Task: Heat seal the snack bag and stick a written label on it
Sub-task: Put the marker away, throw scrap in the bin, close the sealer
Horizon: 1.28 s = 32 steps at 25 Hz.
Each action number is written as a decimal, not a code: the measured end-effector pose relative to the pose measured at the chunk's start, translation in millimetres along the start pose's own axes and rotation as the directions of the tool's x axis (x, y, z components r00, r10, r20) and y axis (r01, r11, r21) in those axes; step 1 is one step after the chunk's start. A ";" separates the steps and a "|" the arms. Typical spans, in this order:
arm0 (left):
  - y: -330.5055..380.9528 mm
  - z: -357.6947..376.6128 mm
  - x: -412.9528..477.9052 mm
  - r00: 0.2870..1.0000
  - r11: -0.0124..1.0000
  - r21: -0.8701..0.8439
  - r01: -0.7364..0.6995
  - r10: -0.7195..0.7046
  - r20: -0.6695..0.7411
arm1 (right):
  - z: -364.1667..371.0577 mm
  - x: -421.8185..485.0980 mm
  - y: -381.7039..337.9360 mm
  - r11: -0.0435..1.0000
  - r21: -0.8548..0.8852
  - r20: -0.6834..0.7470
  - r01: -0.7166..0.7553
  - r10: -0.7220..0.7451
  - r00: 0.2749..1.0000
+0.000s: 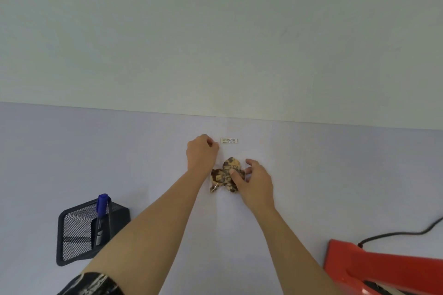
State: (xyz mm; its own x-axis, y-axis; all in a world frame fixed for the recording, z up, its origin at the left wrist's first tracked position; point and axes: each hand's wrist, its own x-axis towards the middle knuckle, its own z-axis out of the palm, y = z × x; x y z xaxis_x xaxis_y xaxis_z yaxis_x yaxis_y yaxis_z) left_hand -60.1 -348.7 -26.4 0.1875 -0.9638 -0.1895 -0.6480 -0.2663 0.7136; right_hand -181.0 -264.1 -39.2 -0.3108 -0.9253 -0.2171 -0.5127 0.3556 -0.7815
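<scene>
On table (143, 151): right hand (254, 179) grasps snack bag (224, 173); left hand (202, 151) curled, grip unclear.

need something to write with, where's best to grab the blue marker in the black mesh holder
Take the blue-capped marker by its cap end, coming down from above. It stands nearly upright in the black mesh pen holder. Only the cap clears the rim, and the mesh walls block the barrel from the sides.
</scene>
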 end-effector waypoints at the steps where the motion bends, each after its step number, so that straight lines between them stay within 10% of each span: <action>1: 0.8 -0.2 0.3 1.000 1.000 0.001 0.006 -0.006 0.004 | -1.3 1.7 -0.1 1.000 -0.009 0.011 0.002 -0.002 1.000; 8: 12.2 -36.6 -48.0 0.997 0.993 0.092 -0.075 0.072 0.040 | -8.3 -31.7 -2.1 0.965 -0.255 -0.048 0.067 -0.082 0.995; 13: -11.3 -112.4 -137.8 0.906 0.947 0.204 -0.246 0.300 -0.300 | 29.9 -116.7 6.8 0.878 -0.409 -0.095 0.248 -0.311 0.946; 16: -56.0 -152.3 -165.6 0.879 0.919 0.394 -0.016 0.201 -0.432 | 53.4 -136.6 15.3 0.833 -0.470 0.051 0.291 -0.303 0.951; 21: -91.8 -161.9 -166.6 0.922 0.916 0.251 0.313 -0.229 -0.313 | 58.2 -133.1 24.6 0.757 -0.591 0.118 0.278 -0.260 0.959; 32: 13.2 -94.4 -9.4 0.997 0.996 -0.016 -0.082 0.082 0.012 | 58.5 -132.4 25.3 0.762 -0.590 0.090 0.267 -0.267 0.960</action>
State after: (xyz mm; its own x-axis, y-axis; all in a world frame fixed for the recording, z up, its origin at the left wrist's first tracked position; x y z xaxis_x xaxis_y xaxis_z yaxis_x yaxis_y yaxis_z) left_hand -0.7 -342.1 48.5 0.1246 -0.9826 -0.1380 -0.6491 -0.1859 0.7377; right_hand -106.0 -140.4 -64.4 -0.0894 -0.9946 -0.0523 -0.9458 0.1013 -0.3087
